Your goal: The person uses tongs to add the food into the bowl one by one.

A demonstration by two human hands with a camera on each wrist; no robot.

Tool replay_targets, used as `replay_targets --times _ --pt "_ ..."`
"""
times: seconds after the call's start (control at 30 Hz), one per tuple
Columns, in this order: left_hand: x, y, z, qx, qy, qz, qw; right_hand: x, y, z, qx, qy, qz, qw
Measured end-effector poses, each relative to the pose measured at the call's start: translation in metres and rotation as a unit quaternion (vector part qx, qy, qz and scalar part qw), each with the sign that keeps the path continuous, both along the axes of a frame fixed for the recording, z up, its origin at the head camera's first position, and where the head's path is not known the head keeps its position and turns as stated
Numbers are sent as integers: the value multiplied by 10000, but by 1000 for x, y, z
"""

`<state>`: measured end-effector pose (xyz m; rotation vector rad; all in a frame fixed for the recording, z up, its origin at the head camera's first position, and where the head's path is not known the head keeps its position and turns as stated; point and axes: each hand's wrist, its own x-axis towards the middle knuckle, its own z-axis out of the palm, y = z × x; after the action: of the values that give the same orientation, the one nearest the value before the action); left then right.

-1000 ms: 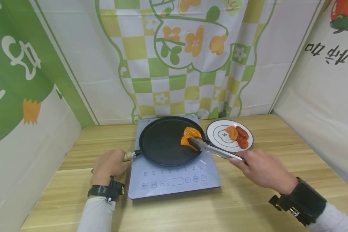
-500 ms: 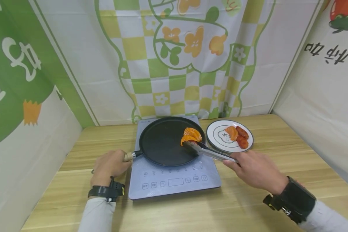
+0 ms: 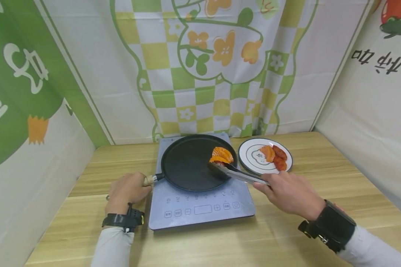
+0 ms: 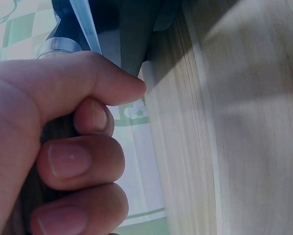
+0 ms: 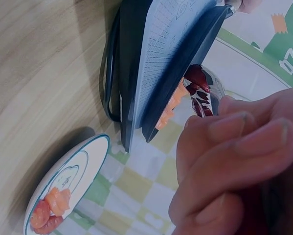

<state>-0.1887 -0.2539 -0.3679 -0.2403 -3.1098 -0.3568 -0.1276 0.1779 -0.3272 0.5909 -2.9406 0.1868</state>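
My left hand (image 3: 127, 191) grips the light wooden handle (image 3: 147, 180) of a flat black pan (image 3: 190, 163); in the left wrist view its fingers (image 4: 82, 156) curl round the handle. My right hand (image 3: 292, 193) holds metal tongs (image 3: 242, 176), whose tips are low over the pan's right side. Orange, white-striped salmon slices (image 3: 222, 152) lie there, against the tong tips. A dark red piece (image 3: 219, 163) shows at the tips, partly hidden; in the right wrist view dark red (image 5: 199, 78) shows in the tongs, and I cannot tell whether they clamp it.
The pan sits on a grey induction cooker (image 3: 200, 218) with touch buttons. To its right, a white plate (image 3: 248, 157) carries a salmon slice (image 3: 268, 152) and two red-brown pieces (image 3: 280, 163). A cable (image 5: 108, 73) runs beside the cooker. Printed curtains (image 3: 200, 107) stand behind the wooden table (image 3: 90, 174).
My right hand and the tongs have shifted left and a little nearer to me. The tong tips have moved from on top of the front salmon slice to its near edge. My left hand stays put.
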Motion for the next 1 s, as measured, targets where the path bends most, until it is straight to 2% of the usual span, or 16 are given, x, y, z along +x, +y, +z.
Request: replay_targets --times 1.0 --pt "0 0 1 -11 -14 -63 10000 -7 -6 -9 247 470 23 9986"
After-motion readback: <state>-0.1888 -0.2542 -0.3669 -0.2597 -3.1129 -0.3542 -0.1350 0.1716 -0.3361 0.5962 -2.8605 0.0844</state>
